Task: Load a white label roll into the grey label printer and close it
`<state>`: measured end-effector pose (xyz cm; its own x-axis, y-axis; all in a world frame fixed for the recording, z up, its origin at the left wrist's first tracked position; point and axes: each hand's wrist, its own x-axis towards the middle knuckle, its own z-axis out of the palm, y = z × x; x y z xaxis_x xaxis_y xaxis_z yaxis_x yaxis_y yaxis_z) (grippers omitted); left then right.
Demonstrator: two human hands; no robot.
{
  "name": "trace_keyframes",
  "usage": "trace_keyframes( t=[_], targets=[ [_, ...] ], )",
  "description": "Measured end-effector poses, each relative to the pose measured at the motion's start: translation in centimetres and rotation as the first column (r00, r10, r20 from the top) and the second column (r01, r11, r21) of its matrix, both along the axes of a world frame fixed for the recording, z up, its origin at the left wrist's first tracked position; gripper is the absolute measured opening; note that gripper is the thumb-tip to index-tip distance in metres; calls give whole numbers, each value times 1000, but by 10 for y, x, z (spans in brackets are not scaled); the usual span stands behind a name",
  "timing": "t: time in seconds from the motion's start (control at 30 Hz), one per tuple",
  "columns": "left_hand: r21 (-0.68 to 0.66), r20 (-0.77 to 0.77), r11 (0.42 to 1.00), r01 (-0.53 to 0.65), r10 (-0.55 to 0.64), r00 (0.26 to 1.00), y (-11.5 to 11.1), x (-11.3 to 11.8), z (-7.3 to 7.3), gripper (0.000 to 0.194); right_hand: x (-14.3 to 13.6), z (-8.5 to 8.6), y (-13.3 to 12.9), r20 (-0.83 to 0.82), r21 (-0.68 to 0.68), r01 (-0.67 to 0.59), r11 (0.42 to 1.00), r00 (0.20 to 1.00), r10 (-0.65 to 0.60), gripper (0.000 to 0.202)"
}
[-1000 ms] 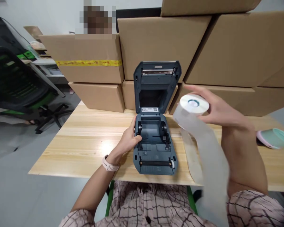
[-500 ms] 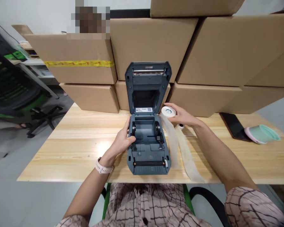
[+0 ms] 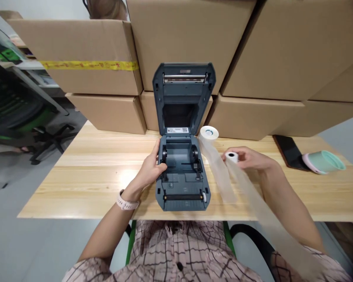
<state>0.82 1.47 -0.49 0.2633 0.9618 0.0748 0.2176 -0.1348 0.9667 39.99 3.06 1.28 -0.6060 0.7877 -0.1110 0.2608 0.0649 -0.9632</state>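
Observation:
A dark grey label printer (image 3: 182,180) stands on the wooden table with its lid raised and its roll bay bare. My left hand (image 3: 150,169) grips the printer's left side, thumb over the edge. To the right of the printer, my right hand (image 3: 248,157) holds a small paper roll (image 3: 231,157) between its fingers. A long pale strip trails from that roll past the table's front edge toward my right sleeve. The larger white roll (image 3: 209,133) stands beside the printer's hinge, untouched, its own strip lying toward the front.
Stacked cardboard boxes (image 3: 176,39) wall off the table's back. A black phone (image 3: 290,152) and a mint-green cup (image 3: 325,161) lie at the right. Part of a person's head (image 3: 106,8) shows behind the boxes. An office chair (image 3: 14,102) stands at the left.
My right hand has let go of the larger roll, moved right and taken hold of the small roll, whose strip now stretches further right. My left hand keeps its grip. The view has tilted down slightly.

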Motion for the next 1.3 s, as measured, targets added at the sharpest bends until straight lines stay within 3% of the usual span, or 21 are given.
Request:
trace_keyframes(
  t=[0.1,0.13,0.2,0.27,0.33,0.43,0.53,0.67,0.87,1.07,1.2,1.3],
  targets=[
    [-61,-34,998,-19,17,999,-1,1,2,108,-27,41,-21,-182,227,-85,970,975,128,51],
    [-67,-42,998,-21,18,999,-1,2,3,109,-41,55,-29,-158,319,-99,943,975,156,45],
    [-58,-41,998,-22,19,999,-2,3,6,110,-76,75,-41,120,478,-161,864,986,117,38],
    [-43,-36,999,-23,21,999,-2,4,8,110,-112,82,-43,394,611,-236,755,919,-32,36],
    [-45,-46,999,-27,24,999,-2,4,9,109,-141,77,-36,549,661,-335,671,826,-129,38],
    [-68,-80,997,-30,24,996,-3,3,9,109,-164,57,-17,669,640,-473,605,730,-138,33],
    [-69,-111,997,-26,18,994,-3,2,8,109,-171,42,-5,719,601,-547,582,689,-94,27],
    [-77,-125,996,-36,26,992,-3,2,6,109,-170,41,-9,712,608,-542,580,696,-96,32],
    [-31,-74,1000,1,-3,997,-3,3,8,108,-154,48,-62,556,714,-392,581,821,-129,40],
    [-25,-40,1000,3,-4,999,-2,3,6,108,-144,32,-124,575,743,-419,521,799,-176,61],
    [-28,-19,999,16,-16,1000,-2,3,5,108,-150,17,-141,531,786,-352,509,806,-261,74],
    [-33,-11,999,23,-23,1000,-2,3,6,109,-155,11,-145,472,800,-270,535,834,-286,73]
  ],
)
